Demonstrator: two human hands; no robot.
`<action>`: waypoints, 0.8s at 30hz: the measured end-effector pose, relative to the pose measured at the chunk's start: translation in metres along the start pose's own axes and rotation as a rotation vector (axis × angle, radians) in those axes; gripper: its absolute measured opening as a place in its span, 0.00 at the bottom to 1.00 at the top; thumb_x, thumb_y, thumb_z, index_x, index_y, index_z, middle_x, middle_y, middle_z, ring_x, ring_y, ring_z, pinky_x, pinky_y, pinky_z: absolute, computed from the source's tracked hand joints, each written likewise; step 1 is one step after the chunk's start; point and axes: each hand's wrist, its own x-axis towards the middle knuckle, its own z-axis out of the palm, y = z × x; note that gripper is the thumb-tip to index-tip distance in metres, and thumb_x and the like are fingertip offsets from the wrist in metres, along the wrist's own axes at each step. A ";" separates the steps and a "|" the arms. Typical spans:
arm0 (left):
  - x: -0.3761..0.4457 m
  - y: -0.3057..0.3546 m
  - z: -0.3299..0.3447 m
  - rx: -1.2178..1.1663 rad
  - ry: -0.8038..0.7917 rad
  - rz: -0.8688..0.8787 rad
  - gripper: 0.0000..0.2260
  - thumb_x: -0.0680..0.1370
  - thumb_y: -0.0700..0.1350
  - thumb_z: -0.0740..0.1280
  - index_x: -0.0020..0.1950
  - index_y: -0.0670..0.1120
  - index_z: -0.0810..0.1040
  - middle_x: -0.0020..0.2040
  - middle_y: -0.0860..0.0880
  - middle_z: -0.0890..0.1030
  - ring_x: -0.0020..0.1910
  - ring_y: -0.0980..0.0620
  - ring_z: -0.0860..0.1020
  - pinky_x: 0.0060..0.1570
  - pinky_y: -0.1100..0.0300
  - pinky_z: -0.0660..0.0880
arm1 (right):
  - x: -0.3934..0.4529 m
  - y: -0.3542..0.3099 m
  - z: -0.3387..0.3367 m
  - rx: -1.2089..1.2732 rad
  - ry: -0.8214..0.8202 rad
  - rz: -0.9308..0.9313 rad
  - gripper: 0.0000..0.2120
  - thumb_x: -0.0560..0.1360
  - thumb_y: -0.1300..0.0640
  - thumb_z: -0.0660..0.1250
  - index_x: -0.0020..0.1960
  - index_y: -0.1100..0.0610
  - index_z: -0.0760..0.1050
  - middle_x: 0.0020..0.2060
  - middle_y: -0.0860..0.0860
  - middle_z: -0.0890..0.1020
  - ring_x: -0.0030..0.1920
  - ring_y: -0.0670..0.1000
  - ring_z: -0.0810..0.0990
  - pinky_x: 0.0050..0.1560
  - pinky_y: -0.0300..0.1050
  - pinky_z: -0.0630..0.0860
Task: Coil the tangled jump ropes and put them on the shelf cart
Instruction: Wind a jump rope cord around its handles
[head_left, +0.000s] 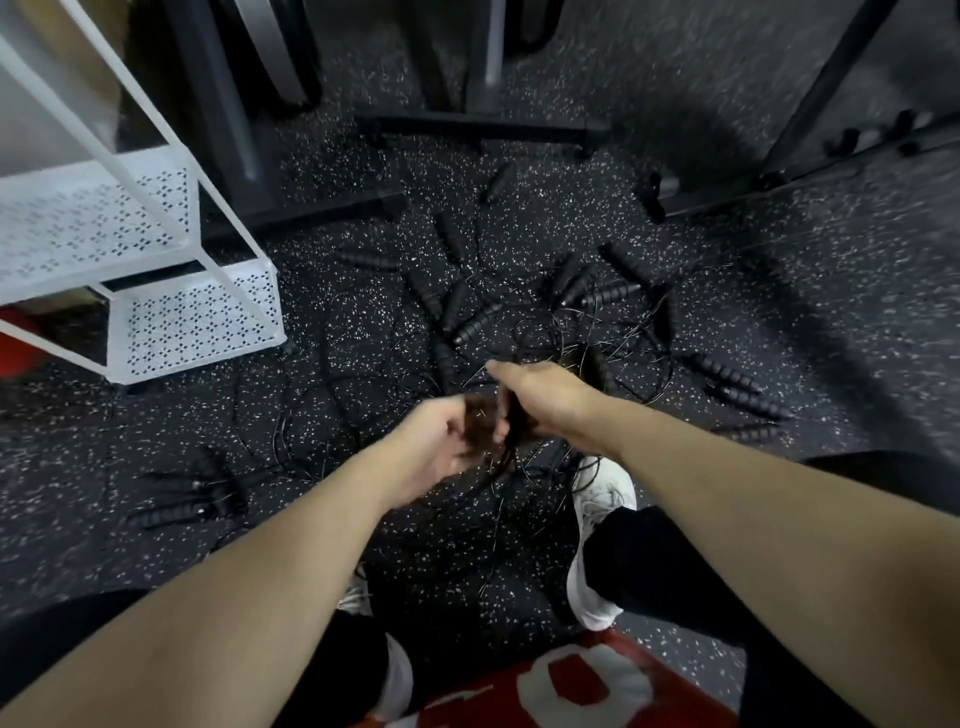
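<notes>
**Clerk:** Item one?

**Recorder:** Jump ropes (519, 332), black, many, entered as one tangled heap on the speckled floor (727, 519). Ribbed handles were fanned outward around a knot of thin cords at the middle of the heap; a few more handles were noted apart, toward the floor's left edge.

**Clerk:** Hands?

**Recorder:** Right hand (540, 400) was recorded clenched round a bundle of cords held above the heap, judged so that one rope could be kept apart from the knot. Left hand (447, 441) was seen curled just beside it, a dark blurred mass at the fingers; whether cord was grasped there could not be told.

**Clerk:** Destination?

**Recorder:** Shelf cart (197, 317), white, perforated trays, stood at the floor's far left, near the heap, judged placed within reach. No rope was seen on the tiers visible.

**Clerk:** Other entries?

**Recorder:** White shoes (597, 499) beside the heap; black equipment frames (483, 127) beyond it.
</notes>
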 end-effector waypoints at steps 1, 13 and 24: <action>-0.003 0.005 0.005 -0.110 0.051 0.000 0.15 0.80 0.42 0.53 0.60 0.43 0.76 0.47 0.45 0.84 0.44 0.47 0.80 0.55 0.50 0.74 | -0.008 0.003 0.003 -0.083 -0.003 -0.027 0.25 0.86 0.44 0.54 0.38 0.57 0.76 0.30 0.53 0.82 0.36 0.51 0.82 0.38 0.38 0.75; -0.057 0.038 0.061 -0.114 0.179 -0.086 0.08 0.86 0.44 0.62 0.62 0.43 0.77 0.27 0.54 0.68 0.24 0.56 0.68 0.24 0.65 0.71 | -0.092 0.012 0.022 -0.757 -0.242 -0.174 0.21 0.85 0.41 0.56 0.45 0.52 0.80 0.31 0.44 0.77 0.31 0.43 0.73 0.35 0.38 0.69; -0.137 0.048 0.072 0.441 0.070 0.132 0.10 0.85 0.42 0.51 0.46 0.48 0.67 0.32 0.53 0.64 0.29 0.54 0.59 0.30 0.60 0.58 | -0.104 0.028 -0.011 -0.383 0.207 -0.195 0.17 0.80 0.56 0.68 0.65 0.52 0.65 0.45 0.56 0.82 0.36 0.54 0.79 0.38 0.50 0.76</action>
